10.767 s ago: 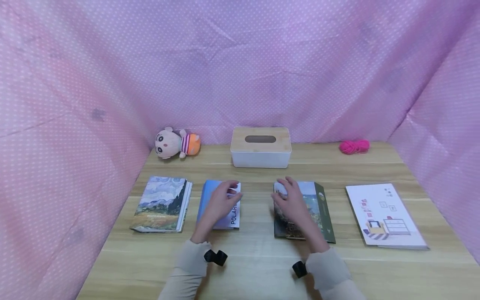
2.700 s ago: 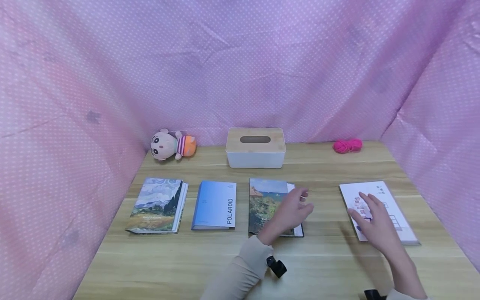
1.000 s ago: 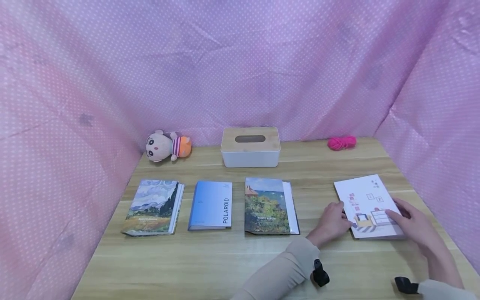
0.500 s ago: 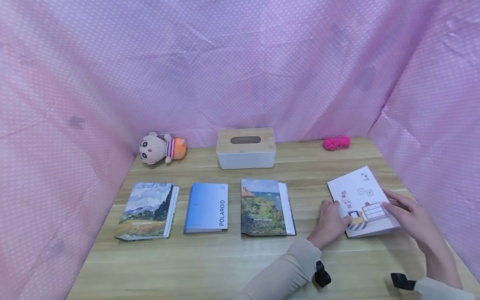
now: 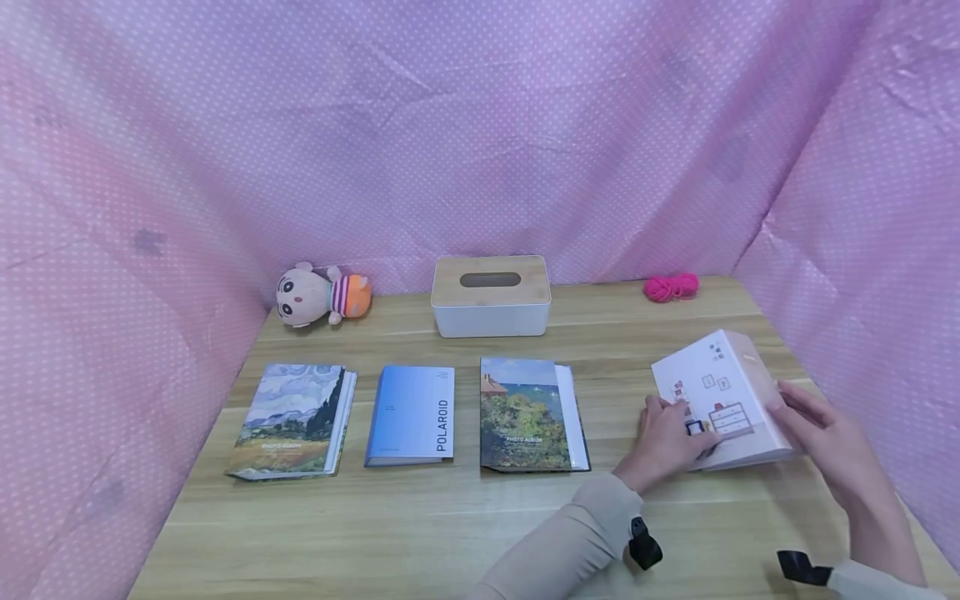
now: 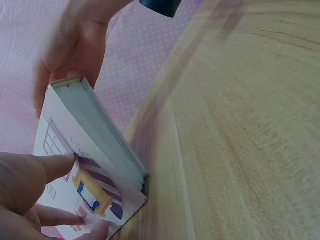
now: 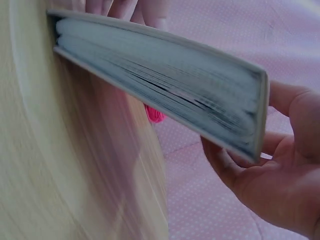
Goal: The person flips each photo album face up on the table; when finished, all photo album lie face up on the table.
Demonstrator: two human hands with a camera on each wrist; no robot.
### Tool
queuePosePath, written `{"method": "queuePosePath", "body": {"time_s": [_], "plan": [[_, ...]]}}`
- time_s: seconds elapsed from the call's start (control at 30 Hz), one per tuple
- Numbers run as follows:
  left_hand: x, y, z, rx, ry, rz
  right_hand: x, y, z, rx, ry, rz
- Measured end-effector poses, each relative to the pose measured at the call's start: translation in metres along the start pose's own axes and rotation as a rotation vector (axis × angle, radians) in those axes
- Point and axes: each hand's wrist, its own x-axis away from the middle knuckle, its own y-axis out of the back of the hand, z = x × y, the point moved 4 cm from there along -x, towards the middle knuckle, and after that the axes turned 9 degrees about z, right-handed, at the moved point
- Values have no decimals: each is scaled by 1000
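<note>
A white photo album [image 5: 716, 400] with drawn furniture on its cover stands tilted at the table's right, its right side lifted and its left edge on the wood. My right hand [image 5: 840, 442] holds the raised spine side; in the right wrist view its thumb lies against the spine and its fingers [image 7: 220, 157] reach underneath. On the cover's left part rest the thumb and fingers of my left hand [image 5: 663, 442], pressing it from the front. The left wrist view shows the thumb apart from the fingers on the cover. Page edges [image 7: 165, 85] face the right wrist camera.
Left of my hands lie a garden-picture photo album [image 5: 525, 417], a blue Polaroid album [image 5: 411, 414] and a landscape photo album [image 5: 292, 417]. Along the back are a plush doll [image 5: 322, 296], a tissue box [image 5: 491, 317] and pink yarn [image 5: 671, 287]. Pink dotted cloth [image 5: 480, 133] surrounds the table.
The white album has tipped up on its right, showing its spine. My left fingers moved onto its cover. Earlier, both hands were farther left; the garden album now lies with its page edges rightward.
</note>
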Motion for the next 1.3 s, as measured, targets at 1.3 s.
{"method": "queuePosePath", "body": {"time_s": [1.3], "plan": [[16,70,19,278,-340,-13,-25,-59,47,-207,228,403]]}}
